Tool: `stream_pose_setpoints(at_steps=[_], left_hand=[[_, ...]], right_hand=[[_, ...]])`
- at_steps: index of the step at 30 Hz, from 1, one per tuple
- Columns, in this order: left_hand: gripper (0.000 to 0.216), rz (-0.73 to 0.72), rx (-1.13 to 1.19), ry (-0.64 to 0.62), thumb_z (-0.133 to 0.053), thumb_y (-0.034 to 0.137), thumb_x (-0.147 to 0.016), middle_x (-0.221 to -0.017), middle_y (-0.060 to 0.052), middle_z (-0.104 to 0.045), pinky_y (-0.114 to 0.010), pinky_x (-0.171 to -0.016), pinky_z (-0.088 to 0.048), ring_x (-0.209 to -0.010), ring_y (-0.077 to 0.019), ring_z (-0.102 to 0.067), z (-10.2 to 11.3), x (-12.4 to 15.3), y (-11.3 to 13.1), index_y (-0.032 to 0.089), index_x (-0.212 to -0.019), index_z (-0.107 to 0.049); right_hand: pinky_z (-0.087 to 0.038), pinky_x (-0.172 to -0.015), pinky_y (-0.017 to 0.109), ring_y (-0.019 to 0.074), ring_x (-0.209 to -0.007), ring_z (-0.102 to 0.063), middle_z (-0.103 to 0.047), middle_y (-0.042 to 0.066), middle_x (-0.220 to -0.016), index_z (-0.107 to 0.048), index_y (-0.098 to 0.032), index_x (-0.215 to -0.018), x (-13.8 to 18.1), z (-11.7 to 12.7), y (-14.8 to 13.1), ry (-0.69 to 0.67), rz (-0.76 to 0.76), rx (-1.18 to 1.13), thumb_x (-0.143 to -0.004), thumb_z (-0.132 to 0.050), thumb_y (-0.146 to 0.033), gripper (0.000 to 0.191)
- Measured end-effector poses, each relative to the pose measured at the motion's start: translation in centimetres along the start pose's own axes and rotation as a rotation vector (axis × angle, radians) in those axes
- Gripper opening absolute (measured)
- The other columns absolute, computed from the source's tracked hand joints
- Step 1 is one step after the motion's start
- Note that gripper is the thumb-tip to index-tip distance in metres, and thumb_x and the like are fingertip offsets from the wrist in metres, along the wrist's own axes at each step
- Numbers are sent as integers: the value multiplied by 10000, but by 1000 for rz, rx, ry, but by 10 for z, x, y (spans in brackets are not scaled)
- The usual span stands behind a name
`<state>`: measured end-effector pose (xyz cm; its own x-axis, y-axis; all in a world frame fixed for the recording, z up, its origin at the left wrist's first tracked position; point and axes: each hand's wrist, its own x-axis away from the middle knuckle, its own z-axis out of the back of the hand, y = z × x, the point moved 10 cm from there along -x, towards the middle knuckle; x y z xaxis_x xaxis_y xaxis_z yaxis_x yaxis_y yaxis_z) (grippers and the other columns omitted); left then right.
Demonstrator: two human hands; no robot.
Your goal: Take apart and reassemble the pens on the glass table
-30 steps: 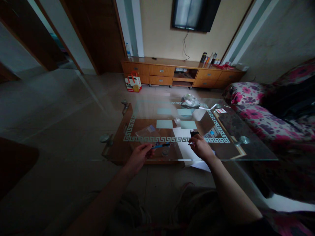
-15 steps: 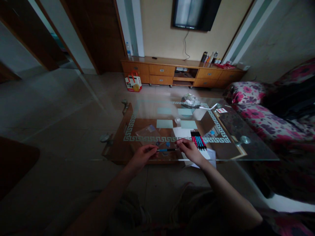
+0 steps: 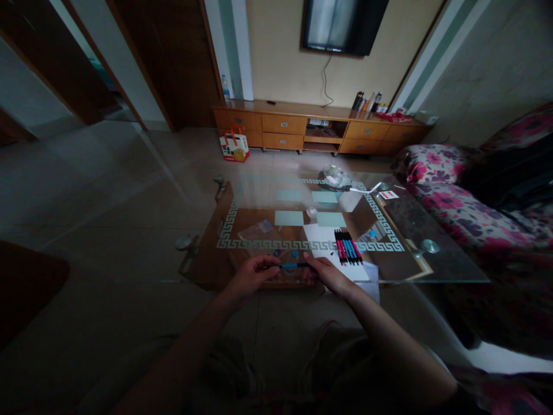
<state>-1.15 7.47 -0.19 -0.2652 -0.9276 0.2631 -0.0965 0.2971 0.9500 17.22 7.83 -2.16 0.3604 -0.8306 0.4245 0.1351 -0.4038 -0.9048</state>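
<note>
Just above the near edge of the glass table, a blue and black pen [image 3: 289,266] lies level between my two hands. My left hand [image 3: 256,273] pinches its left end with thumb and fingers. My right hand [image 3: 322,272] is closed around its black right end, so that tip is hidden. Beyond my right hand, a row of several red, blue and black pens [image 3: 348,248] rests on a white sheet of paper [image 3: 317,235]. A small dark piece [image 3: 332,253], too small to name, sits on the paper left of the row.
The glass coffee table [image 3: 259,199] has metal fittings near its corners. A clear plastic packet [image 3: 259,233] shows at its left, and a plastic bag [image 3: 334,177] stands at the far side. A flowered sofa [image 3: 449,199] flanks the right; a TV cabinet [image 3: 283,124] stands beyond.
My right hand has shifted slightly left and down, from fingertips at the pen's right tip to a grip around its black end. The small dark piece on the paper now shows.
</note>
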Motion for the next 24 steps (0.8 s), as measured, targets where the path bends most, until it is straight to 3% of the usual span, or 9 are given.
stream_pose_setpoints(at_steps=[24], left_hand=[[273, -16, 10, 49, -789, 354, -727, -849, -65, -708, -260, -732, -483, -758, -156, -643, 4, 0, 4, 159, -906, -722]], right_hand=[[-366, -512, 238, 114, -517, -528, -609, 24, -566, -684, -154, -672, 8, -2, -13, 29, 42, 82, -793, -576, -718, 587]])
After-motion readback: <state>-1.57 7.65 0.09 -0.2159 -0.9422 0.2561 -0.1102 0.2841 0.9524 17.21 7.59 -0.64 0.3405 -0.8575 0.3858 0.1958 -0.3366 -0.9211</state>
